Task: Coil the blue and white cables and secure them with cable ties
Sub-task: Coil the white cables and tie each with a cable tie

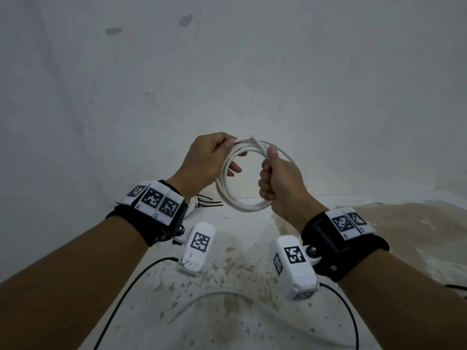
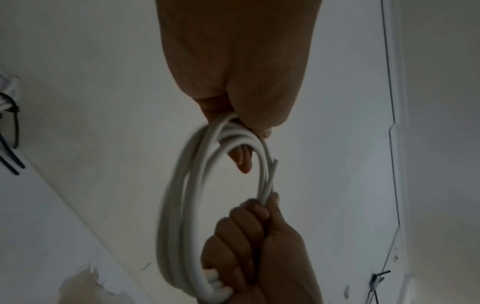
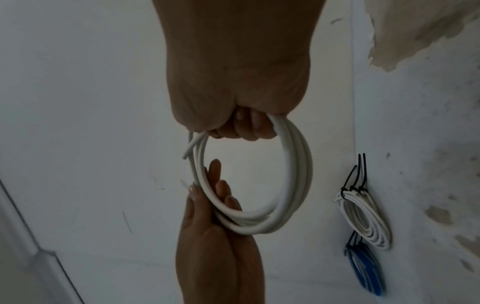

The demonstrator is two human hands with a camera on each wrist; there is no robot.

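White cable coil [image 1: 242, 178] held up mid-scene: right hand [image 1: 280, 183] fisted round its right side, left hand [image 1: 209, 160] pinching top-left. Coiling looks done; next needs a cable tie.

White wall [image 1: 252, 72]; stained white floor [image 1: 227, 274].

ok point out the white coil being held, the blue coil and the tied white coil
white coil [image 1: 228, 198], head view, lower left curve
blue coil [image 3: 369, 273], right wrist view, its middle
tied white coil [image 3: 374, 228], right wrist view, lower loops
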